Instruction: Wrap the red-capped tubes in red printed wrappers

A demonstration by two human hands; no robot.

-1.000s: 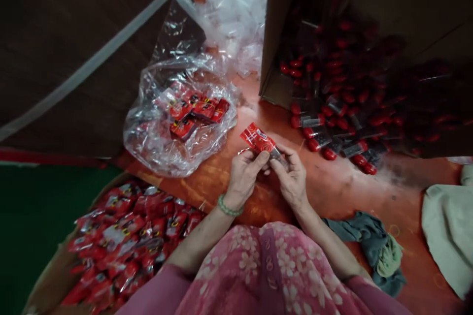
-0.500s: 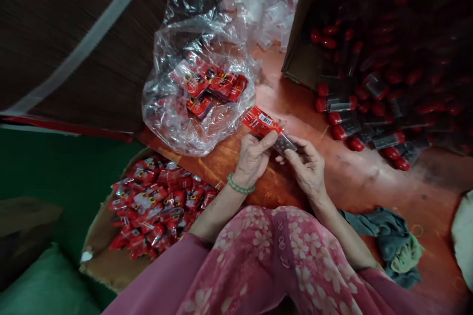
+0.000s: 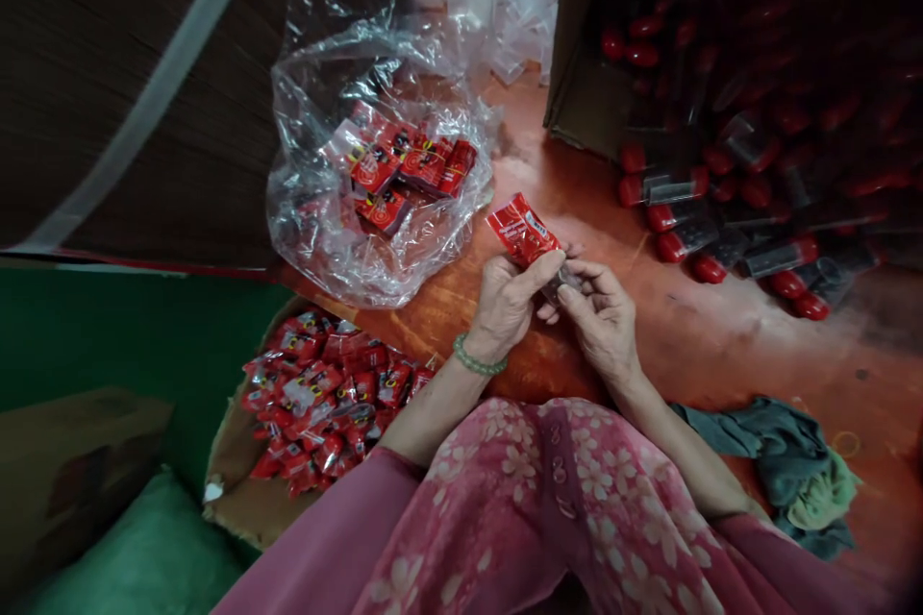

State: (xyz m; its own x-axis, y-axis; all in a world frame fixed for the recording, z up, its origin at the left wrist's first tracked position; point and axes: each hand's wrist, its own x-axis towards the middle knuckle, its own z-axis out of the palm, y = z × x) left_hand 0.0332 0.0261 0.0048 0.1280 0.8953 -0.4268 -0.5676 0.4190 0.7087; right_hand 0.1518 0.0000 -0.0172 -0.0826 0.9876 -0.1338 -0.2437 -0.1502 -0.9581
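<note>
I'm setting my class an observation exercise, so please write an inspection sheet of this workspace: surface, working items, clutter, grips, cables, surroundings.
Surface: orange-red table, marked in places.
Working items: red packet, held; red printed pieces in a clear plastic bag; red-capped clear tubes.
Clutter: dark green cloth on the table.
Grips: left grip closed on the red packet; right grip pinching its lower end.
Cables: nothing seen.
Surroundings: open carton of red packets beside the table; green floor.
</note>
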